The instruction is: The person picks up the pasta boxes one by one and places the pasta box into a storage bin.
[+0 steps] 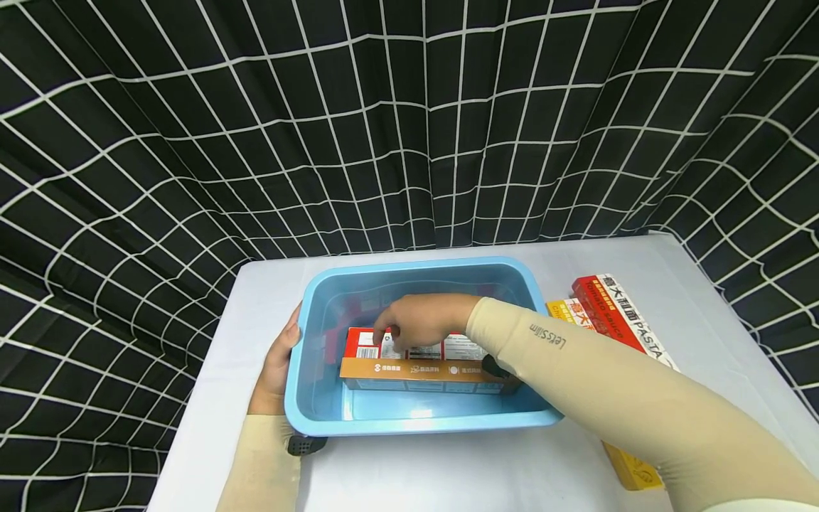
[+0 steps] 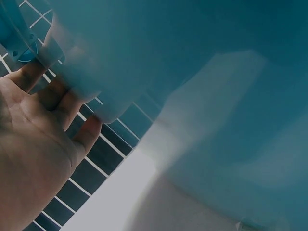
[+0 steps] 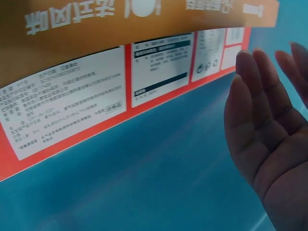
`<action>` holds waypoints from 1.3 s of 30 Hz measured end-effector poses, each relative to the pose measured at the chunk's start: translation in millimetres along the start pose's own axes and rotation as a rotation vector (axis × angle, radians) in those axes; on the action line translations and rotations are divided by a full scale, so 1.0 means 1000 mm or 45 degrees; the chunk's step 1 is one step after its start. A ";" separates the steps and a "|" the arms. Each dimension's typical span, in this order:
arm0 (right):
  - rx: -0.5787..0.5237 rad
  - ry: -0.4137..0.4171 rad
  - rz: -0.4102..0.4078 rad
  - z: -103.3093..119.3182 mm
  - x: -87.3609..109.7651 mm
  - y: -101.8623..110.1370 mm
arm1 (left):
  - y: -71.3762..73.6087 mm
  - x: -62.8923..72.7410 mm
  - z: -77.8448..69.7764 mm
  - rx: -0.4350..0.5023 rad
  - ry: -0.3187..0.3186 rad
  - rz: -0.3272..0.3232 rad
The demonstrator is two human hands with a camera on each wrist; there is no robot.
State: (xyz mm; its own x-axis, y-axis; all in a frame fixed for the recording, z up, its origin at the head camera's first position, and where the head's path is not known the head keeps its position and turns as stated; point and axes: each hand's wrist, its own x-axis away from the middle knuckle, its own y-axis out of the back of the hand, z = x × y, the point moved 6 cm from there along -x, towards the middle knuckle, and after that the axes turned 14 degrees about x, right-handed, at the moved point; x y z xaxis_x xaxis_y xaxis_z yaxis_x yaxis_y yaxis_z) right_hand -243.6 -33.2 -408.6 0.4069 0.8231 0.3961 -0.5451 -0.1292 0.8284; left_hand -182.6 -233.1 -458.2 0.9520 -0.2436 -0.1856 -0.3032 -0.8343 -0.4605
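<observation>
My left hand (image 1: pixel 279 355) grips the left rim of a blue plastic bin (image 1: pixel 422 427). In the left wrist view, its fingers (image 2: pixel 87 134) lie against the bin's outer side, their tips partly hidden by the rim. Inside the bin lies a long carton (image 1: pixel 409 368), showing a red face with white label panels and an orange-brown face with white print. I cannot tell whether those faces belong to one carton or two. My right hand (image 1: pixel 425 320) reaches in over it. The right wrist view shows loosely bent fingers (image 3: pixel 239 110) beside the carton's end, holding nothing.
Right of the bin, a red and white pasta box (image 1: pixel 623 313) lies on the white table (image 1: pixel 397 473). A yellow box (image 1: pixel 630 469) beside it is partly hidden by my right forearm. A black curtain with a white grid (image 1: pixel 409 142) hangs behind the table.
</observation>
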 end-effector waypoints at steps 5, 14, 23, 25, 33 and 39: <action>-0.064 0.025 -0.002 0.001 0.002 0.005 | 0.002 0.000 0.001 0.016 0.007 -0.001; -0.188 0.065 -0.037 0.002 0.009 0.017 | 0.003 0.000 0.001 0.013 0.004 -0.001; -0.332 0.118 -0.130 -0.002 0.020 0.034 | 0.004 0.001 0.001 0.020 0.012 -0.007; -0.359 0.123 -0.144 -0.004 0.022 0.037 | 0.004 0.001 0.001 0.024 0.010 0.002; -0.527 0.133 -0.209 -0.007 0.031 0.050 | 0.002 -0.001 0.002 0.012 -0.006 0.007; -0.582 0.107 -0.276 -0.009 0.036 0.058 | 0.001 -0.001 0.002 0.013 -0.010 -0.036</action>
State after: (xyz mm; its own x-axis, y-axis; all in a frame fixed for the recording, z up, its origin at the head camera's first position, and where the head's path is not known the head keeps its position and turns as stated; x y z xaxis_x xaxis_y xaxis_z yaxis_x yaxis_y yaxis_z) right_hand -267.5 -6.0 -349.7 0.4964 0.8480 0.1855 -0.7270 0.2893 0.6227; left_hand -184.0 -232.7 -459.9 0.9599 -0.2160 -0.1790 -0.2765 -0.8358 -0.4743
